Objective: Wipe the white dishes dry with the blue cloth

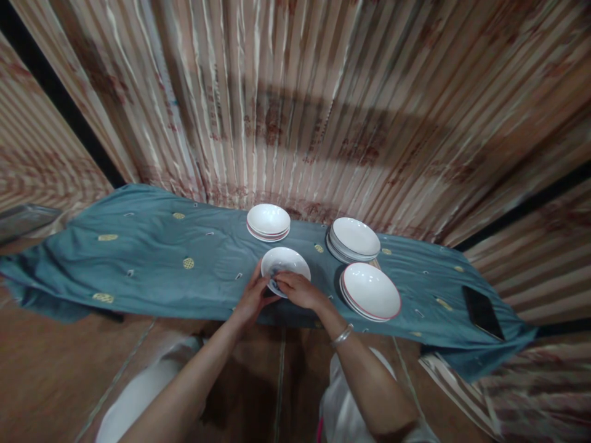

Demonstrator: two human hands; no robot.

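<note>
A white bowl (287, 256) sits near the front edge of the cloth-covered table, slightly tilted toward me. My left hand (252, 298) grips its left rim, fingers around the outside. Over the bowl's inside reaches my right hand (299, 289), its fingers pinched together low in the bowl. A small bluish patch (274, 284) shows beside those fingertips; whether it is a cloth or a printed pattern I cannot tell. Behind the bowl stands a short stack of white dishes (268, 219). To the right are a stack of dark-rimmed plates (355, 237) and a stack of red-rimmed dishes (372, 291).
A teal tablecloth (152, 264) with pineapple prints covers the long table. At its right end lies a black phone (482, 312). Patterned curtains (295, 123) hang right behind the table, with dark poles (60, 92) at the sides. A metal tray (28, 220) is at far left.
</note>
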